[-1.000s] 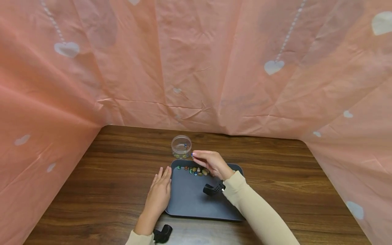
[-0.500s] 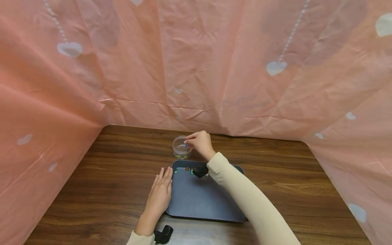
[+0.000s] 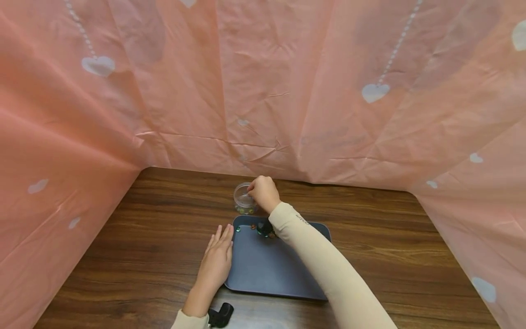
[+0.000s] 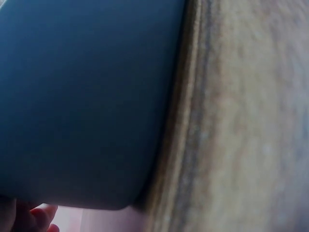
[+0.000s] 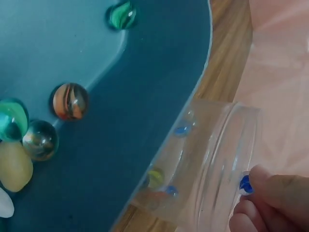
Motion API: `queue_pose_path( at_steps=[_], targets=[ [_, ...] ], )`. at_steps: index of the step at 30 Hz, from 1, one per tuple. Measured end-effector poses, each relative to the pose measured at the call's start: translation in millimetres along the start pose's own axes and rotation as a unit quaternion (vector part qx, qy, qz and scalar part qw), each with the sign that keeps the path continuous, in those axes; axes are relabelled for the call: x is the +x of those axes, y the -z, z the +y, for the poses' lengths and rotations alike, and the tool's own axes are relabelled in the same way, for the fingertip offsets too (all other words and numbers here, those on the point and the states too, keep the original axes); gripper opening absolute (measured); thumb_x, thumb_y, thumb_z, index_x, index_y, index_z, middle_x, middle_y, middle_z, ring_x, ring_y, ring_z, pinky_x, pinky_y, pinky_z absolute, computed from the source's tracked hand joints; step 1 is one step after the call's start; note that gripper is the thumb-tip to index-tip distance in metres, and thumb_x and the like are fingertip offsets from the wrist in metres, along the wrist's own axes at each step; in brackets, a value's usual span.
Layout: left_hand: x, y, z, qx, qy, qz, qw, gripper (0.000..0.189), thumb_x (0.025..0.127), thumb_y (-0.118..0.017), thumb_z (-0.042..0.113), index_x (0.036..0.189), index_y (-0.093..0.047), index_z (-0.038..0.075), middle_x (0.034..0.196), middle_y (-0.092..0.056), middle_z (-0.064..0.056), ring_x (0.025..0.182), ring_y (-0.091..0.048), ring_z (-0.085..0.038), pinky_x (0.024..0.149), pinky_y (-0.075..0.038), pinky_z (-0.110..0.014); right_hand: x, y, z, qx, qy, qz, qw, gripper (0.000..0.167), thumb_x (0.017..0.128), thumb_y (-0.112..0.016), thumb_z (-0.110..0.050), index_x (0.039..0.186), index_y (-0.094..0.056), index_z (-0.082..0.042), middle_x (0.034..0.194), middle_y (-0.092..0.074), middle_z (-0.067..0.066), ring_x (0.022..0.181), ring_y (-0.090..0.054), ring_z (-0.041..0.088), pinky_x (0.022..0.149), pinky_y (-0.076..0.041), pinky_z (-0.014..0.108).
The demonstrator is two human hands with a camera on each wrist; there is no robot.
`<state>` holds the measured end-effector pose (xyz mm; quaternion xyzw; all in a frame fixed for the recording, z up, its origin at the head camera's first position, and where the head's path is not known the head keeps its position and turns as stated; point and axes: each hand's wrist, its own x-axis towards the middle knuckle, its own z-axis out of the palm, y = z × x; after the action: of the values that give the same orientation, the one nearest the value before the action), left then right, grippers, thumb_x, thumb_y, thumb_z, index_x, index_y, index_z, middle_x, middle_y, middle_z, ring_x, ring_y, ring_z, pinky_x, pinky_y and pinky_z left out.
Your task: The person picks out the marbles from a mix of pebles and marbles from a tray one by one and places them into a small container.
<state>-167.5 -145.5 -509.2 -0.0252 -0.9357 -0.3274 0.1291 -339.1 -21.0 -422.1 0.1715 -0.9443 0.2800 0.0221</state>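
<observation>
My right hand (image 3: 264, 194) is over the mouth of a clear round plastic jar (image 3: 240, 197). In the right wrist view its thumb and fingertips pinch a clear marble with a blue swirl (image 5: 246, 184), right at the jar's rim. Blue and yellow marbles show through the jar wall (image 5: 215, 159). My left hand (image 3: 217, 259) rests along the left edge of a dark grey tray (image 3: 271, 269), fingers straight. In the tray lie a green marble (image 5: 122, 16), an orange-striped marble (image 5: 70, 101) and a yellowish oval pebble (image 5: 15, 166). My right forearm hides part of the tray.
The jar stands just behind the tray on a brown wood-grain table (image 3: 156, 228). A pink curtain with white hearts (image 3: 263, 91) hangs behind and at both sides. A black wrist camera (image 3: 221, 315) sits by the left wrist.
My right hand has moved from above the tray's back edge, up and left to the jar's mouth, still pinching the blue marble. My left hand has stayed at the tray's edge.
</observation>
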Motion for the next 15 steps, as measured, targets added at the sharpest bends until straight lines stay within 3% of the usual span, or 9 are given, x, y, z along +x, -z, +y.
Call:
queue_pose_path(
  at_steps=[4, 9, 15],
  targets=[
    [-0.1, -0.9, 0.3, 0.000, -0.004, 0.000, 1.0000, 0.043, 0.103, -0.050, 0.010, 0.143, -0.049, -0.003, 0.150, -0.049, -0.016, 0.146, -0.037, -0.038, 0.120, -0.030, -0.056, -5.8, 4.1, 2.3, 0.038, 0.001, 0.014, 0.9992, 0.008, 0.080, -0.081, -0.008, 0.086, -0.081, -0.003, 0.086, -0.079, 0.009, 0.077, -0.073, 0.021, 0.065, -0.059, 0.024],
    [-0.4, -0.7, 0.2, 0.001, 0.001, -0.004, 1.0000, 0.043, 0.103, -0.050, 0.010, 0.143, -0.049, -0.003, 0.151, -0.048, -0.016, 0.147, -0.036, -0.037, 0.120, -0.029, -0.055, -24.1, 5.7, 7.4, 0.129, -0.035, 0.012, 0.9909, 0.010, 0.080, -0.082, -0.014, 0.085, -0.082, -0.005, 0.083, -0.078, 0.010, 0.064, -0.070, 0.016, 0.055, -0.052, 0.018],
    [-0.3, 0.7, 0.1, 0.006, -0.014, 0.009, 0.9998, 0.041, 0.101, -0.053, 0.007, 0.140, -0.052, -0.006, 0.147, -0.052, -0.018, 0.144, -0.040, -0.040, 0.118, -0.033, -0.057, -52.1, -6.6, 12.9, 0.212, -0.069, -0.026, 0.9746, 0.012, 0.081, -0.082, -0.013, 0.088, -0.081, -0.003, 0.086, -0.078, 0.013, 0.070, -0.075, 0.017, 0.062, -0.061, 0.024]
  ],
)
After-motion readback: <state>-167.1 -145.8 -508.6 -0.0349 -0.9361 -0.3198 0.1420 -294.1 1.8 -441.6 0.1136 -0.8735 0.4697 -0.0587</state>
